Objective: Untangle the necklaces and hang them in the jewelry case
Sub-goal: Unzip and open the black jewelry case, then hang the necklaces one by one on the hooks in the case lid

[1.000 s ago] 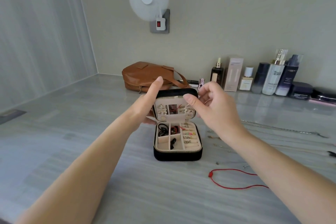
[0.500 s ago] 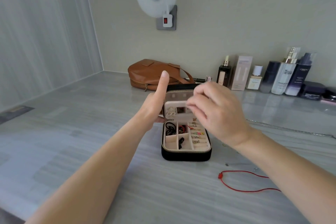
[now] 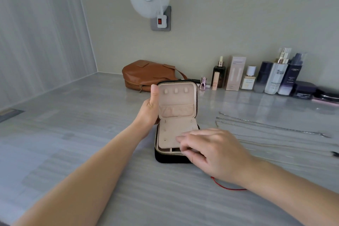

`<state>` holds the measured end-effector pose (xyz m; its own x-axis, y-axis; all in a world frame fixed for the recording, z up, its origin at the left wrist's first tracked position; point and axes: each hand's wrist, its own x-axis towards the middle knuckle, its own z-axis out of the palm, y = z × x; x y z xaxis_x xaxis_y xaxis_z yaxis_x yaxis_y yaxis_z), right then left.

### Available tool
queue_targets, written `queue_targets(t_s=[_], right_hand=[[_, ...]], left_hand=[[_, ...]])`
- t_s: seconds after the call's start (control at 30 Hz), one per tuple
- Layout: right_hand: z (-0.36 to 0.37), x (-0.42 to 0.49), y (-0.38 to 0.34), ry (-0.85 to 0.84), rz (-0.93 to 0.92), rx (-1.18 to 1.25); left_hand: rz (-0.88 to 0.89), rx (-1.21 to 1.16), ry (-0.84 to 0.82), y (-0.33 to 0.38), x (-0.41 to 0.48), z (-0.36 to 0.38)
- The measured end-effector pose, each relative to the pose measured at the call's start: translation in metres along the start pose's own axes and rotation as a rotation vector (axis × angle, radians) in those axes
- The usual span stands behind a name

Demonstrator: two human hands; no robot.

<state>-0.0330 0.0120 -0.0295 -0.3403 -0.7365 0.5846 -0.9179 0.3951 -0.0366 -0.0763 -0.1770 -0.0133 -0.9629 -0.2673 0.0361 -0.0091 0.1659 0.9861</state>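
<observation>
- Head view: left hand [image 3: 149, 110] grips the upright lid of the open jewelry case [image 3: 177, 121] at frame centre, thumb pressed along its edge.
- Right hand [image 3: 211, 149], fingers loosely spread, rests flat on the case's inner flap, holding nothing.
- Necklaces [image 3: 271, 128] lie stretched across the bench [image 3: 73, 134] at centre right, long axis left-to-right, nearer the right hand.

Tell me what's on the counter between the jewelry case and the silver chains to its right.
Head view: only bare counter lies between the jewelry case and the silver chains. The right hand hovers over the case's near corner.
</observation>
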Motion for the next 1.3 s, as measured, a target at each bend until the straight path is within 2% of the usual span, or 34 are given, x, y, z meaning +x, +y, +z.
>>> queue_targets(t_s=[0.1,0.3,0.4,0.47,0.63,0.73,0.8,0.93,1.0,1.07,1.13,1.2,1.3], right_hand=[[-0.009,-0.003,-0.006,-0.061,0.057,0.098],[-0.042,-0.021,0.008,-0.14,0.328,0.176],[-0.043,-0.029,0.006,-0.266,0.337,0.102],[-0.041,-0.032,0.002,-0.31,0.331,0.058],[-0.035,-0.036,-0.001,-0.287,0.32,0.028],[-0.034,-0.037,-0.005,-0.272,0.314,-0.034],[-0.033,-0.036,-0.007,-0.293,0.349,0.011],[-0.036,-0.035,-0.006,-0.254,0.318,0.007],[-0.052,-0.032,-0.002,-0.238,0.361,0.04],[-0.078,-0.028,0.006,-0.166,0.414,0.105],[-0.106,-0.035,0.02,-0.143,0.523,0.155],[-0.128,-0.054,0.034,-0.251,0.631,0.158],[-0.142,-0.093,0.045,-0.454,0.762,0.124]], left_hand=[[-0.02,-0.003,-0.002,-0.004,0.002,-0.001],[-0.011,-0.032,-0.013,-0.006,-0.001,-0.002],[0.056,-0.048,0.016,-0.005,-0.001,-0.001],[0.029,-0.064,0.036,-0.005,0.002,-0.003],[-0.05,-0.202,0.057,-0.001,0.002,-0.007],[-0.055,-0.178,0.026,-0.002,0.004,-0.006],[-0.058,-0.163,0.022,-0.002,0.004,-0.006],[-0.024,-0.168,0.064,0.003,-0.001,-0.005],[0.102,-0.148,0.188,0.007,-0.004,-0.006],[0.396,-0.034,0.333,0.017,-0.014,-0.006],[0.656,0.084,0.354,0.028,-0.029,0.001],[0.818,0.221,0.216,0.039,-0.045,0.016],[0.973,0.485,-0.124,0.046,-0.068,0.051]])
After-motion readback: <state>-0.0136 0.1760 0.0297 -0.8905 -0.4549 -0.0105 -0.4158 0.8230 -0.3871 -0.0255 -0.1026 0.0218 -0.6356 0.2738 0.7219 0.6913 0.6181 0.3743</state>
